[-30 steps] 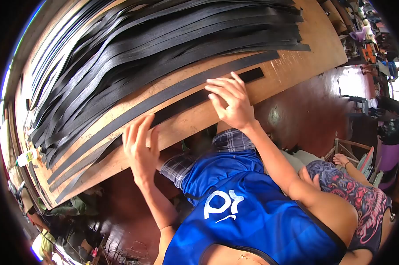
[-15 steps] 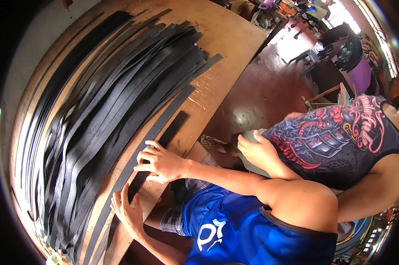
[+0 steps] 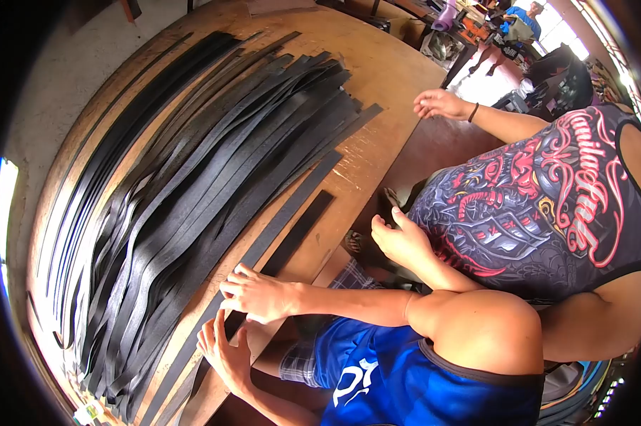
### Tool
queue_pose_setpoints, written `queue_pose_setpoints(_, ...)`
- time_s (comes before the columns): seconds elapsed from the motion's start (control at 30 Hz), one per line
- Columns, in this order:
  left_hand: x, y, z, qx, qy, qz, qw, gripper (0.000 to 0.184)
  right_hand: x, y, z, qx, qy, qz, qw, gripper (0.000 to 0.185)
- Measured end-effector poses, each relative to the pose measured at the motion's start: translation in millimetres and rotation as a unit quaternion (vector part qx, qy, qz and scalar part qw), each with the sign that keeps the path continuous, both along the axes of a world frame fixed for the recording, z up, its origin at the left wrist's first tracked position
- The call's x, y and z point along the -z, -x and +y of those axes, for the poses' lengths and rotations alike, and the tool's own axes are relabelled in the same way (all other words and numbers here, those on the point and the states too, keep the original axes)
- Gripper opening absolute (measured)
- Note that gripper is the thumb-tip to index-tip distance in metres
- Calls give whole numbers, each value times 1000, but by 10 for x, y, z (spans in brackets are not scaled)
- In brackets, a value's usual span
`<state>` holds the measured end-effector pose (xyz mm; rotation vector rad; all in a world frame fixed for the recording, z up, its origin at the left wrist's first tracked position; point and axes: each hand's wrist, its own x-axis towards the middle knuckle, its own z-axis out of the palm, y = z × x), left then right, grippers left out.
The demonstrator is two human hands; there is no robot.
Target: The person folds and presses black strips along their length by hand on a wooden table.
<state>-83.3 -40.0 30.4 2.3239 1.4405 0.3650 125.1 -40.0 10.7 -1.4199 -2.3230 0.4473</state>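
Observation:
Two long black strips lie side by side near the front edge of the wooden table (image 3: 388, 78). My right hand (image 3: 258, 293) rests over the inner strip (image 3: 299, 202) and the outer strip (image 3: 307, 226), its fingers spread and bent. Just below it, my left hand (image 3: 224, 355) touches the strips with its fingers apart. Neither hand is wrapped round a strip. Beyond them spreads a big pile of black strips (image 3: 214, 177), some wavy, running along the table.
A co-worker in a patterned sleeveless shirt (image 3: 519, 199) stands close on the right, one hand (image 3: 441, 104) held out by the table edge. A thin bundle of dark strips (image 3: 136, 113) lies at the far side. Another person (image 3: 526, 20) is in the background.
The view has turned, so the table runs more steeply. My hands have come close together over the strips. The co-worker has come further into view, with an arm now stretched toward the table.

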Motion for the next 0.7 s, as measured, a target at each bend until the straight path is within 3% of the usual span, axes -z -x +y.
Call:
queue_pose_setpoints(0.03,-24,33,-39,8,-60,1,998,63,-112,70,-19,4,-34,-16,999,50)
queue_pose_setpoints(0.07,-15,96,-74,-1,-47,2,999,59,-156,175,-26,6,-73,27,997,46)
queue_pose_setpoints(0.2,235,202,-197,-4,-181,-33,983,49,-556,435,-105,-45,-82,158,983,39)
queue_pose_setpoints(0.33,227,348,-234,-13,-93,0,996,48,-310,462,-218,-54,-39,110,992,38)
queue_pose_setpoints(0.6,437,524,-267,18,-127,-44,991,54,31,-82,-673,69,-70,46,994,38)
queue_pose_setpoints(0.7,546,554,-213,18,-121,-56,991,55,-11,-13,-691,23,-30,60,997,38)
